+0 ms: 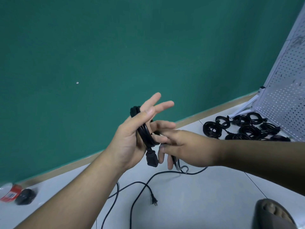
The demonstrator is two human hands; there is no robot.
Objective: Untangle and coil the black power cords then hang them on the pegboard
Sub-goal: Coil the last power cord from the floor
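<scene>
**Cord half wound on the left hand**

Two bare forearms fill the foreground, one rising from the lower left corner, the other coming in from the right edge. Low on the right a foot in a dark slipper (274, 214) rests on the grey floor (189, 204).

The power cord (146, 134) is wound in a narrow coil lying across the left hand (130, 141). Its long axis slants from upper left to lower right. Its block connector (151, 160) hangs off the lower end, pointing down. The left palm is upright and faces right, with the fingers straight and spread and the thumb laid over the coil, holding it.

The right hand (181, 146) reaches leftward to the coil. Its fingers are bent round the cord's free run, which drops beneath them to the floor. There the cord loops loosely and ends in a pronged plug (154, 202).

Further back on the right, a heap of coiled cords (244, 128) lies at the foot of the white pegboard (283, 90), which leans by the green wall (115, 47).
</scene>
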